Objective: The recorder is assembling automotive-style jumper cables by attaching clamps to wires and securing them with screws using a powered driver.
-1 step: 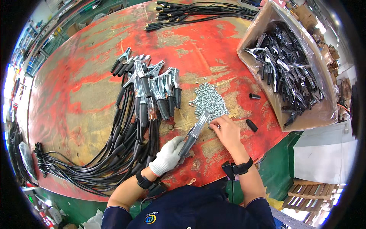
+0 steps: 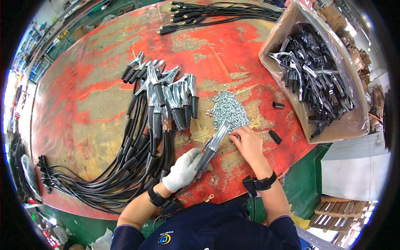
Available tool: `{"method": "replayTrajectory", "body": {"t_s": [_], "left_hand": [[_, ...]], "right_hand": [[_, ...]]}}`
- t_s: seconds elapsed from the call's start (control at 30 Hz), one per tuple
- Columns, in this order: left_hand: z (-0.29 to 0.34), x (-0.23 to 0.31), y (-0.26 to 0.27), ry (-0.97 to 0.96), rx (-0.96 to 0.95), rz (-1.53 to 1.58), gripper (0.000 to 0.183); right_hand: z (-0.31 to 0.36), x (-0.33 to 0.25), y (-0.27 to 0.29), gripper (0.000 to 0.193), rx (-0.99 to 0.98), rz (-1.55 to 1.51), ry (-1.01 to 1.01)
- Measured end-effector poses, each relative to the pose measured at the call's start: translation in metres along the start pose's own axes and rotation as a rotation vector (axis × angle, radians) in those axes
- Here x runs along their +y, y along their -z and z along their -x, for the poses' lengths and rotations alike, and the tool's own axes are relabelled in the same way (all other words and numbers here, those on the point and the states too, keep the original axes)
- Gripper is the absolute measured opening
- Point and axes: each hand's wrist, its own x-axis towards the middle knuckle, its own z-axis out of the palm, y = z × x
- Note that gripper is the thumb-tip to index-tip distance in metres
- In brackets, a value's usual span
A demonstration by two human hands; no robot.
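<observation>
Head view. Left hand (image 2: 183, 170): in a white knitted glove, your fingers closed round the dark grip of one spring clamp (image 2: 214, 141), its bright, folded metal slanting up and right to the lower edge of the screw pile (image 2: 227, 108). Right hand (image 2: 250, 146): bare, thumb and fingertips drawn narrow beside that same edge; whether you pinch a screw, I cannot tell. Screws: small, shiny, heaped loosely. To your left, black cables (image 2: 133, 166): smooth, bunched, curving, with silver clamps (image 2: 177, 98) lying at their upper end. To your right, two ribbed-looking black sleeves (image 2: 275, 137), lying apart; beyond, a cardboard box (image 2: 350, 129), plastic-lined, heaped with clamps. Tabletop (image 2: 233, 50): worn red paint over tan, rounded edge close to your body. Open room: the stretch above the pile, up to the far cable bundle (image 2: 225, 12).
</observation>
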Motion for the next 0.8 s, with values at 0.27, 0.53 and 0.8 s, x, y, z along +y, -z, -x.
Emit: {"method": "replayTrajectory", "body": {"t_s": [0.27, 0.53, 0.8], "left_hand": [[0.034, 0.039, -0.005, -0.232, 0.092, -0.387, 0.027], [0.056, 0.057, -0.017, -0.209, 0.027, -0.433, 0.027], [0.047, 0.042, -0.023, -0.278, 0.11, -0.395, 0.033]], "right_hand": [[0.005, -0.016, 0.019, 0.01, -0.115, -0.564, -0.221], [0.046, -0.054, 0.017, 0.014, -0.434, -1.52, -0.234], [0.057, -0.052, 0.031, 0.016, -0.428, -1.801, -0.64]]}}
